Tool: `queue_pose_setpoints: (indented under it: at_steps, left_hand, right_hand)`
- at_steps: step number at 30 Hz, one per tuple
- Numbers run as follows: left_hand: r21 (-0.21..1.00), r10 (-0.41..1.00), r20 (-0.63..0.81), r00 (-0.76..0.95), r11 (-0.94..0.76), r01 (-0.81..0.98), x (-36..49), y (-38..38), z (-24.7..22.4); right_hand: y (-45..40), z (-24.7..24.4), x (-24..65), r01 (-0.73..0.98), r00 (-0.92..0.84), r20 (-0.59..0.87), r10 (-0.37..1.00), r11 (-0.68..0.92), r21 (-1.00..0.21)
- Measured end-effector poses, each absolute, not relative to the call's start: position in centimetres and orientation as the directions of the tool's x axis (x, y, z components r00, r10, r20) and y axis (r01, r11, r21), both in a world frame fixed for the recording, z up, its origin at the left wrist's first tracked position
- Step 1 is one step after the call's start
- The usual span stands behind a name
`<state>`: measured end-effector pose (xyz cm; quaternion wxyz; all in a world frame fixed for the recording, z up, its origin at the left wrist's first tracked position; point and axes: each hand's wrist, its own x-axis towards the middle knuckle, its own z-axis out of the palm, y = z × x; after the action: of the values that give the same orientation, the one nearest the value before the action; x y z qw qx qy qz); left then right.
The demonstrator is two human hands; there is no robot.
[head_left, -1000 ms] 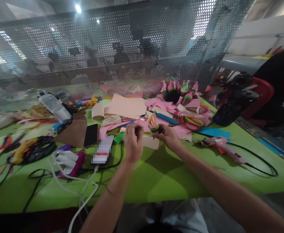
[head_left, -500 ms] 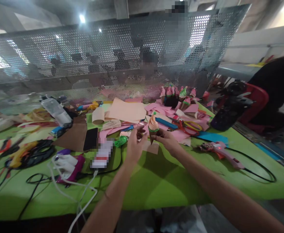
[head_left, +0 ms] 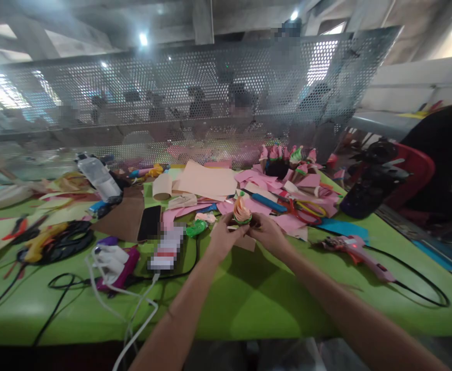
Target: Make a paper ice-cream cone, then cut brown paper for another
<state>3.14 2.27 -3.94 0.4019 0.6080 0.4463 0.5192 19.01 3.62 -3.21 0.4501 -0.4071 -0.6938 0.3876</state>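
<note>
A small paper ice cream cone (head_left: pixel 242 210) with a peach swirl, green trim and a green tip stands upright between my hands. My left hand (head_left: pixel 226 236) is closed on its left side, and my right hand (head_left: pixel 266 234) grips it from the right. The fingers cover most of the brown cone part. Just under the hands lies a piece of brown card (head_left: pixel 246 243) on the green table. Blue-handled scissors or a cutter (head_left: pixel 270 202) rest on pink paper scraps beyond the right hand. Left of my left hand sits a crumpled green bundle (head_left: pixel 197 228).
A pink glue gun (head_left: pixel 365 253) with a black cord lies at right, near a dark bottle (head_left: pixel 370 180). Finished cones (head_left: pixel 297 154) stand at the back. At left are phones (head_left: pixel 149 223), a purple power strip (head_left: pixel 117 270), white cables and a yellow glue gun (head_left: pixel 46 242).
My left hand has closed onto the cone, where it was apart with fingers loosely bent. The cone sits lower between both hands. The camera view has shifted slightly.
</note>
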Motion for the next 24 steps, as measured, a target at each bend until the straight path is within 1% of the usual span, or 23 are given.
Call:
queue_pose_setpoints:
  at_steps: [2, 5, 10, 14, 20, 24]
  left_hand:
    - [0.969, 0.968, 0.24, 0.071, -0.243, 0.039, 3.3, 2.2, -3.9]
    - [0.976, 0.975, 0.213, 0.067, -0.215, 0.028, 3.3, 2.1, -3.6]
    - [0.957, 0.977, 0.209, 0.031, -0.211, 0.198, 3.4, 2.2, -3.3]
    - [0.934, 0.977, 0.213, 0.029, -0.212, 0.288, 3.4, 2.1, -3.4]
    - [0.938, 0.972, 0.222, 0.081, -0.235, 0.253, 3.5, 1.9, -3.3]
    - [0.965, 0.983, 0.163, 0.082, -0.176, 0.196, 3.8, 2.0, -3.3]
  right_hand:
    - [3.6, -3.0, 19.2, 0.234, -0.268, 0.302, 0.915, 0.366, -0.901]
    - [3.6, -2.2, 20.0, 0.237, -0.241, 0.325, 0.915, 0.38, -0.894]
    - [3.1, -0.6, 21.3, 0.198, -0.137, 0.452, 0.881, 0.472, -0.859]
    - [3.1, -0.4, 21.4, 0.206, -0.133, 0.508, 0.851, 0.525, -0.826]
    - [3.7, -0.9, 21.4, 0.244, -0.152, 0.571, 0.807, 0.591, -0.769]
    - [3.9, -0.9, 21.5, 0.26, -0.156, 0.612, 0.776, 0.63, -0.732]
